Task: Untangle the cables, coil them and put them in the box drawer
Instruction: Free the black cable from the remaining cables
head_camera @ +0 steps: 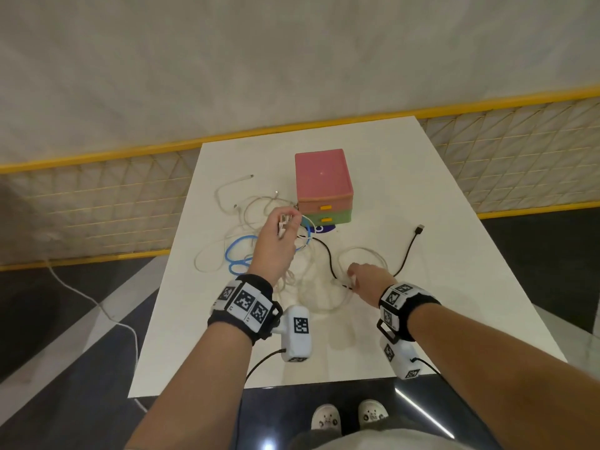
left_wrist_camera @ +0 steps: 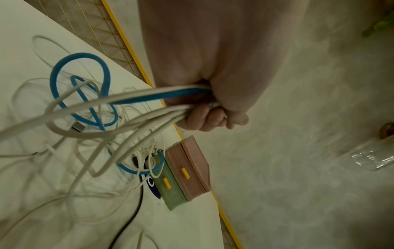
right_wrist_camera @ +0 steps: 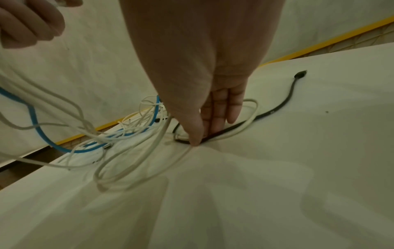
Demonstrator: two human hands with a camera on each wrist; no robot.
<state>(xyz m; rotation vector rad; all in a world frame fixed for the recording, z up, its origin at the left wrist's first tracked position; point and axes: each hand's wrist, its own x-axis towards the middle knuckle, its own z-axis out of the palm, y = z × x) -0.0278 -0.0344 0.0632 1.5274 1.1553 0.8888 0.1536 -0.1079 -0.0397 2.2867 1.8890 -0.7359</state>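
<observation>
A tangle of white cables [head_camera: 259, 206], a blue cable [head_camera: 233, 254] and a black cable [head_camera: 406, 254] lies on the white table [head_camera: 422, 319]. My left hand [head_camera: 285, 225] is raised above the tangle and grips a bundle of white and blue cables [left_wrist_camera: 149, 99] in its fist [left_wrist_camera: 213, 116]. My right hand [head_camera: 354, 277] is low on the table with straight fingers [right_wrist_camera: 221, 107]; its thumb [right_wrist_camera: 195, 134] presses the black cable [right_wrist_camera: 277, 109] and a white loop [right_wrist_camera: 149, 160] down. The pink and green drawer box [head_camera: 324, 186] stands behind, both drawers closed.
The box's yellow handles [head_camera: 325, 208] face me. The black cable's USB plug [head_camera: 419, 229] lies to the right. A yellow-framed mesh fence [head_camera: 97, 203] runs behind the table. A white cord [head_camera: 97, 303] trails on the dark floor at left.
</observation>
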